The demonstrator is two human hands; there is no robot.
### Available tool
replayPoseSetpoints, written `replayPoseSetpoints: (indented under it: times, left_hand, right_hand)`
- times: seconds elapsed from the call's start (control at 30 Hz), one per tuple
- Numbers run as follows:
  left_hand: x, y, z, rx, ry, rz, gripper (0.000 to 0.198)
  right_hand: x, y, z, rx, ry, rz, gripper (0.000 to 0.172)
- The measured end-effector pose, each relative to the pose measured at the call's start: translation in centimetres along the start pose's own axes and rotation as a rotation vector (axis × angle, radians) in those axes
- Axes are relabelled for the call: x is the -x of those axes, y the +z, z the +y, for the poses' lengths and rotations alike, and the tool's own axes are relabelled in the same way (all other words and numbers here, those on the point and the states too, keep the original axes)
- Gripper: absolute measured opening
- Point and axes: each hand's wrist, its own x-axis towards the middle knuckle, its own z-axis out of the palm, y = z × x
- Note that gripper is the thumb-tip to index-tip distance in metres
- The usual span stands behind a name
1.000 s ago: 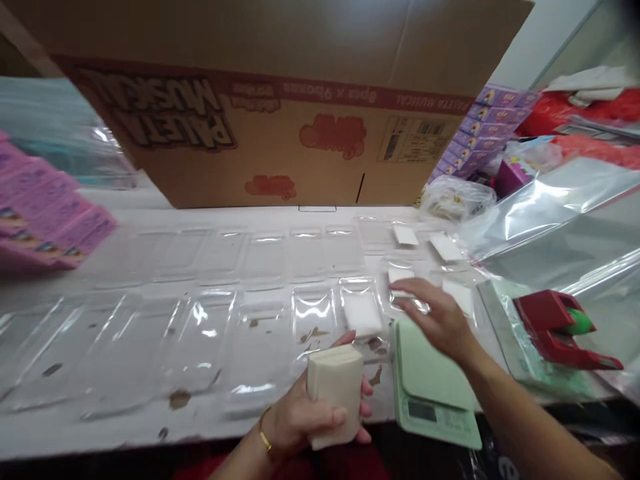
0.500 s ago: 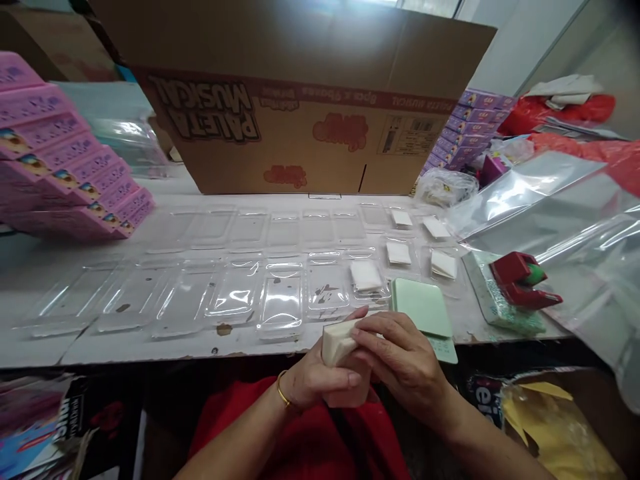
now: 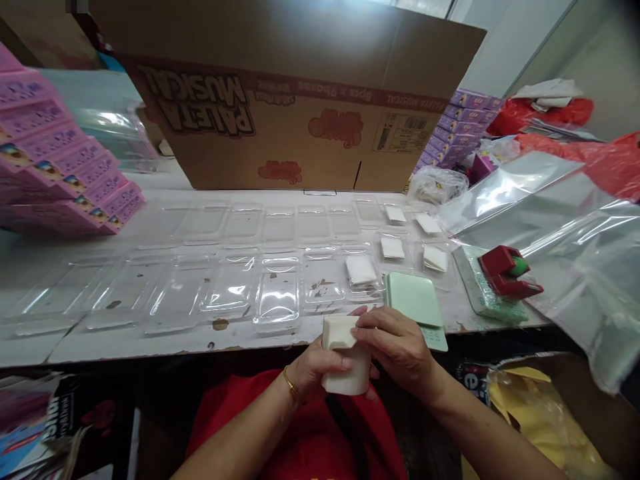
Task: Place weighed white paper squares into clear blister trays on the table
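Note:
My left hand point(image 3: 320, 367) is wrapped round a thick stack of white paper squares point(image 3: 350, 373), held in front of the table edge. The fingers of my right hand point(image 3: 400, 343) are pressed together at the stack's upper right side, where the top sheets point(image 3: 339, 330) bend away from the rest. Just beyond the hands, a white folded paper point(image 3: 361, 270) lies in a clear plastic tray point(image 3: 323, 300). Further right, another folded paper point(image 3: 435, 259) sits in a tray, beside a pale green digital scale point(image 3: 414, 300).
Two rows of clear plastic trays point(image 3: 279, 293) cover the white table. Behind them stands a large cardboard box point(image 3: 300, 133). Pink boxes point(image 3: 65, 160) are stacked at left. A red tape dispenser point(image 3: 507, 272) and clear plastic bags point(image 3: 575, 240) are at right.
The stack has tipped so its broad face shows more, and the top sheets are lifted and curled further. The whole view has shifted slightly.

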Motion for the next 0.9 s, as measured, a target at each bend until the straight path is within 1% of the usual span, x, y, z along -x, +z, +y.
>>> replayPoseSetpoints:
  times: [0.17, 0.23, 0.33, 0.43, 0.57, 0.67, 0.9]
  left_hand:
    - [-0.6, 0.3, 0.1, 0.068, -0.003, 0.008, 0.077]
    - [-0.7, 0.4, 0.1, 0.075, -0.008, 0.003, 0.081]
    - [-0.8, 0.4, 0.1, 0.076, -0.01, -0.006, 0.08]
    - [-0.9, 0.2, -0.1, 0.083, -0.021, -0.005, 0.075]
    - [-1.1, -0.6, -0.6, 0.092, -0.067, -0.014, 0.058]
    - [-1.5, -1.0, -1.0, 0.104, -0.086, -0.015, 0.047]
    - [-2.1, -1.6, -1.4, 0.085, -0.109, -0.017, 0.037]
  right_hand:
    - [1.0, 0.1, 0.6, 0.034, -0.034, 0.048, 0.024]
    - [1.1, 0.1, 0.6, 0.033, -0.041, 0.063, 0.026]
    - [1.2, 0.1, 0.6, 0.021, -0.046, 0.091, 0.028]
    - [1.3, 0.2, 0.6, 0.009, -0.035, 0.107, 0.027]
    - [1.5, 0.3, 1.0, -0.004, -0.016, 0.099, 0.02]
    - [1.7, 0.3, 1.6, 0.004, -0.017, 0.083, 0.018]
    - [2.3, 0.2, 2.5, 0.011, 0.009, 0.026, 0.016]
